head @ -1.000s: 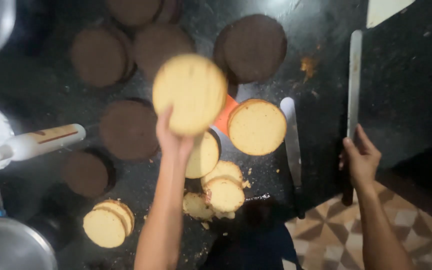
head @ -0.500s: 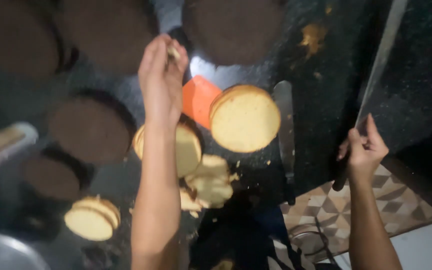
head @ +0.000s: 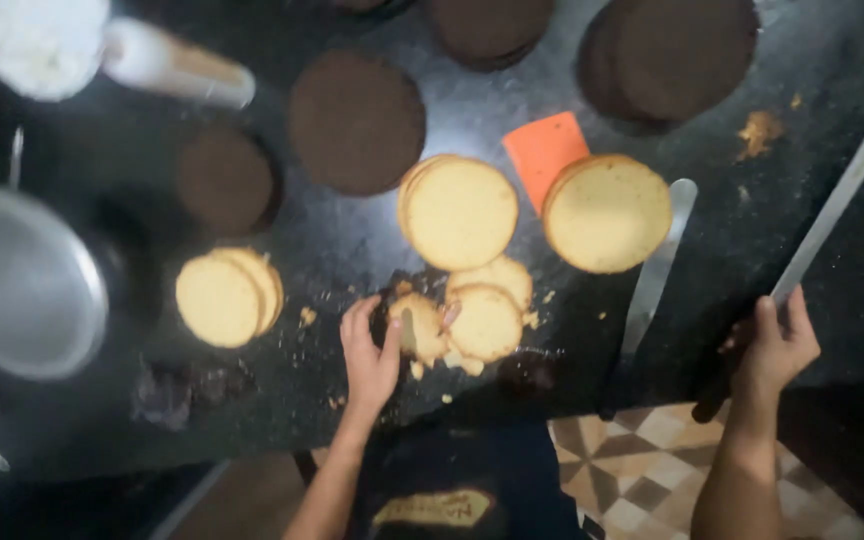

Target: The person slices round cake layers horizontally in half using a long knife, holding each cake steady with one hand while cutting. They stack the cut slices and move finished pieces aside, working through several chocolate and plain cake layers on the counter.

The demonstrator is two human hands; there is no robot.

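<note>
My left hand (head: pixel 370 352) rests at the near edge of the dark counter (head: pixel 332 250), fingers on a small piece of pale cake (head: pixel 418 328). Beside it lie two small round pale cake layers (head: pixel 487 318). A larger pale cake layer (head: pixel 458 211) lies just beyond them, and another (head: pixel 607 212) to its right partly covers an orange scraper (head: pixel 546 148). My right hand (head: pixel 774 348) grips the dark handle of a long knife (head: pixel 837 205) lying on the counter at the right.
Several dark round cake layers (head: pixel 356 121) lie across the far counter. A stack of small pale layers (head: pixel 228 295) sits left of my hand. A metal bowl (head: pixel 22 280), a white-filled bowl (head: pixel 37 40), a rolling pin (head: pixel 177 65) and a metal spatula (head: pixel 657 265) are nearby. Tiled floor shows below.
My left hand set down the large pale layer it held up and dropped to the small cake pieces at the near edge. My right hand stayed on the knife handle.
</note>
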